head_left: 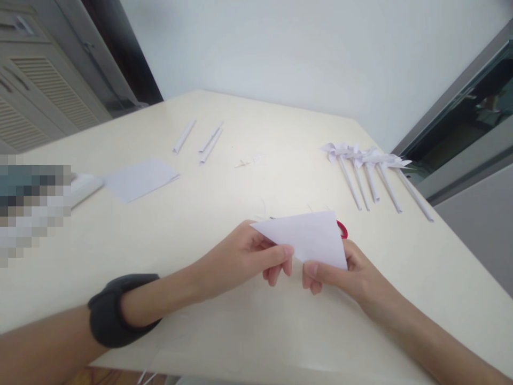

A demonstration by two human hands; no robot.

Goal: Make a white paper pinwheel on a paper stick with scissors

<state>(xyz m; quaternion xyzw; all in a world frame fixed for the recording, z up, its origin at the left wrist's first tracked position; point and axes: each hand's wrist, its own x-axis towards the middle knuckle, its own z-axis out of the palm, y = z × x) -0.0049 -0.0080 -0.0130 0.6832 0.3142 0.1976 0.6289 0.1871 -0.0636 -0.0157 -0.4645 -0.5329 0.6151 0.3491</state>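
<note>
A piece of white paper (pixel 308 232), showing a slanted, roughly triangular outline, is held up just above the table. My left hand (pixel 262 254) pinches its lower left edge, thumb in front and fingers behind. At the lower right corner my right hand (pixel 334 270) grips it the same way. Behind the paper a red loop (pixel 342 230), looking like a scissors handle, shows in part; the rest of it is hidden. A black band (pixel 120 310) is around my left wrist.
Several paper pinwheels (pixel 360 155) on rolled paper sticks lie at the right. Three rolled paper tubes (pixel 210 147) lie at the back left, near white sheets (pixel 140 179). Small scraps (pixel 252 160) lie mid-table (pixel 256 331). A wall (pixel 280 59) stands behind.
</note>
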